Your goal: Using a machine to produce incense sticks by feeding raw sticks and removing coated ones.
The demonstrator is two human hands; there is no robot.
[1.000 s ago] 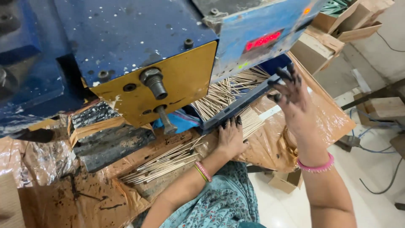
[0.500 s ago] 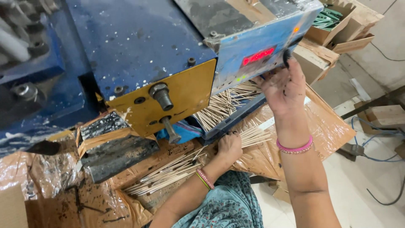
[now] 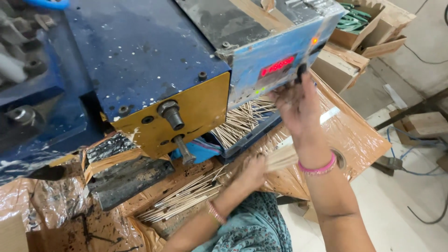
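My right hand (image 3: 298,105), with a pink bangle at the wrist, is raised with its fingers spread. Its dark-stained fingertips touch the light blue control panel (image 3: 261,81) of the blue machine (image 3: 140,46), next to the red display (image 3: 277,66). My left hand (image 3: 253,170) is lower, closed around a blurred bundle of thin bamboo sticks (image 3: 282,160) on the brown plastic-covered table (image 3: 354,135). More thin sticks (image 3: 186,196) lie loose to the left of that hand. Under the panel, a dark blue tray (image 3: 247,135) holds several more of them.
A yellow plate with a protruding bolt (image 3: 172,114) sticks out of the machine front. Dark stained blocks (image 3: 126,175) lie below it. Cardboard boxes (image 3: 354,46) stand at the back right, one with green items. Cables and a wooden block (image 3: 424,123) lie on the floor at right.
My right hand has risen from the stick tray up to the control panel. My left hand has stayed low on the sticks, shifting slightly right. The view has tilted.
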